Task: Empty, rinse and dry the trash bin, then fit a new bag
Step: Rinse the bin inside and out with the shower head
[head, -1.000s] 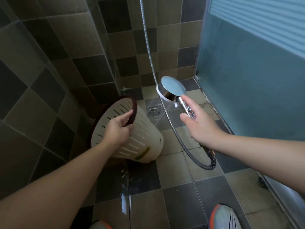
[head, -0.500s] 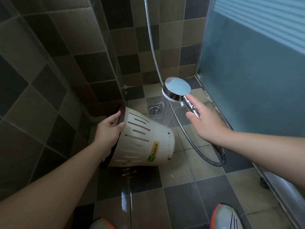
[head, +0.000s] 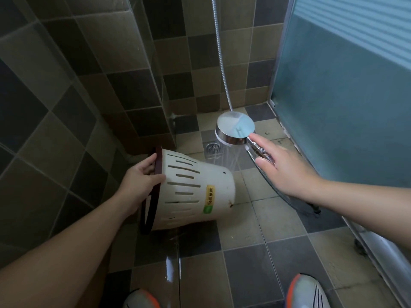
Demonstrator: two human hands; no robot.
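Note:
A cream slotted trash bin (head: 195, 192) with a dark brown rim hangs tipped on its side above the tiled floor, its base pointing right and its mouth turned left, so the inside is hidden. My left hand (head: 142, 181) grips the rim, thumb on the outer wall. A yellow and green label sits on the bin's side. My right hand (head: 287, 167) holds the handle of a chrome shower head (head: 234, 128), index finger stretched along it. Water sprays down from the head just beyond the bin's base.
A floor drain (head: 212, 147) lies under the spray. The metal hose (head: 221, 63) runs up the back wall and loops on the floor at right. A frosted glass door (head: 344, 96) closes the right side, tiled walls the left. The floor is wet; my shoes (head: 307, 292) show below.
My left hand has turned the bin from mouth-up towards me to lying sideways with its base to the right. The shower head has stayed near the drain, and water now sprays from it.

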